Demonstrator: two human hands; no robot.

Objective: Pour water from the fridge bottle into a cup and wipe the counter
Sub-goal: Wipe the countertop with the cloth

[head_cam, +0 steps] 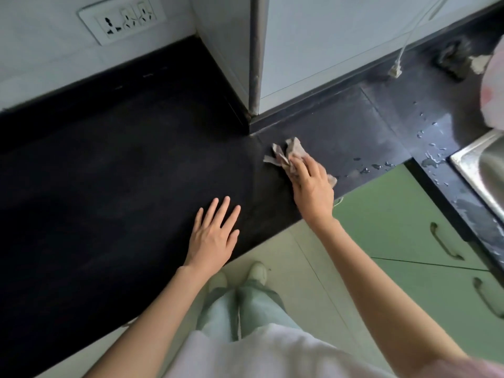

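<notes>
Right now your right hand (311, 184) presses a crumpled grey cloth (289, 155) onto the black counter (122, 165), fingers curled over the cloth's near part, just in front of the counter's inner corner where the pale wall panel (313, 45) meets it. Your left hand (215, 236) lies flat on the counter, fingers straight and slightly spread, near the counter's front edge and apart from the cloth. Water droplets (425, 148) sit on the counter to the right of the cloth, toward the steel sink (480, 165). I see no bottle or cup.
</notes>
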